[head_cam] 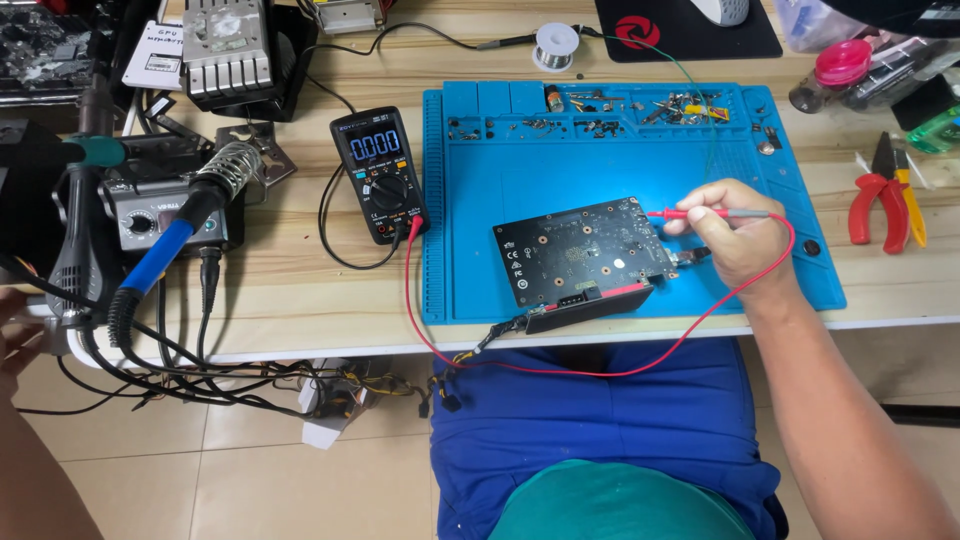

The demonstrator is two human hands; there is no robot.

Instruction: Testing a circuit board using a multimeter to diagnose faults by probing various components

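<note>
Your right hand [735, 235] has its fingers closed around a slim red probe [700, 214], its tip touching the right edge of the flat black circuit board [580, 255] lying on the blue ribbed mat [640, 150]. Trays along the mat's far rim hold loose screws and small metal parts. Left of the mat stands a black multimeter [380, 172]; red-handled pliers [872, 200] lie to its right on the wooden worktop [290, 290]. Your left hand [15, 335] is barely visible, far left of the mat; I cannot tell its grip.

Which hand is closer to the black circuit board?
Right. The right hand holds a red probe at the circuit board's right edge. The left hand is far off at the picture's left edge, beyond the soldering station.
</note>
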